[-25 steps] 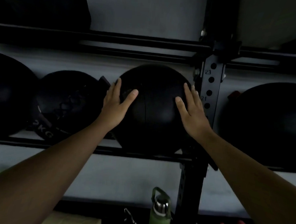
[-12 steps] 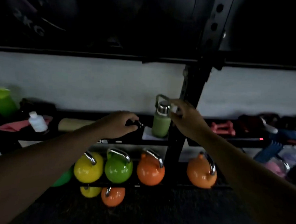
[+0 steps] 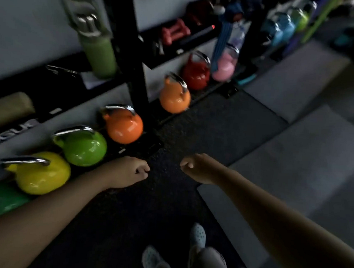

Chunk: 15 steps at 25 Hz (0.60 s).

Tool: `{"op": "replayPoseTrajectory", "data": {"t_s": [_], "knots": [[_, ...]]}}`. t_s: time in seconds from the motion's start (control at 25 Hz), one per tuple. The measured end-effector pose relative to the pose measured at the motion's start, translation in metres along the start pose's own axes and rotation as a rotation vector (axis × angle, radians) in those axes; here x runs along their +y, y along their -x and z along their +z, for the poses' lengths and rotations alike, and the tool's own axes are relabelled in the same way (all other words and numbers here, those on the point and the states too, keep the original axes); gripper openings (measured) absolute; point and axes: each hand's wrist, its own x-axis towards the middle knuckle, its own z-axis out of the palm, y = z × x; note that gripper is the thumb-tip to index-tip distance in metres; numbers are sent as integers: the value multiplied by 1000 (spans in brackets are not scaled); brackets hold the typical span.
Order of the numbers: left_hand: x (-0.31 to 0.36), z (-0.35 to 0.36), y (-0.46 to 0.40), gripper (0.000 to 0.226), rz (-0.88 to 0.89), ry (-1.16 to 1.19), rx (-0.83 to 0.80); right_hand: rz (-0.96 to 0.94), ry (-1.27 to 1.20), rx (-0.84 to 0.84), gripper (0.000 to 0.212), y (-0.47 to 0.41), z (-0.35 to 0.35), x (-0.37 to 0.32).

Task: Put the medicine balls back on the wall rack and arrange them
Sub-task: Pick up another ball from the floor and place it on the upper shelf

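Left hand (image 3: 133,171) and right hand (image 3: 197,167): both curled into loose fists, holding nothing, apart, above dark floor mat (image 3: 193,124). Medicine balls, wall rack out of view. Kettlebell row (image 3: 123,125) far left.

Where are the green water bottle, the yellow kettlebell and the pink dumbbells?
green water bottle (image 3: 99,55): head view, on its body.
yellow kettlebell (image 3: 43,176): head view, on its round body.
pink dumbbells (image 3: 174,32): head view, on the nearer dumbbell's middle.
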Motion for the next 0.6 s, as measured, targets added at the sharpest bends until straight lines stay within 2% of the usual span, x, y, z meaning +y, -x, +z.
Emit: {"op": "replayPoseTrajectory", "data": {"t_s": [0.28,0.48,0.6], "knots": [[61,120,-3,46,81,-290,-354,278,-203,1,35,106,123,113],[128,186,20,48,127,-416,-434,487,-471,130,31,212,212,167],[172,244,32,46,147,-457,-490,593,-685,265,32,278,284,196]]}}
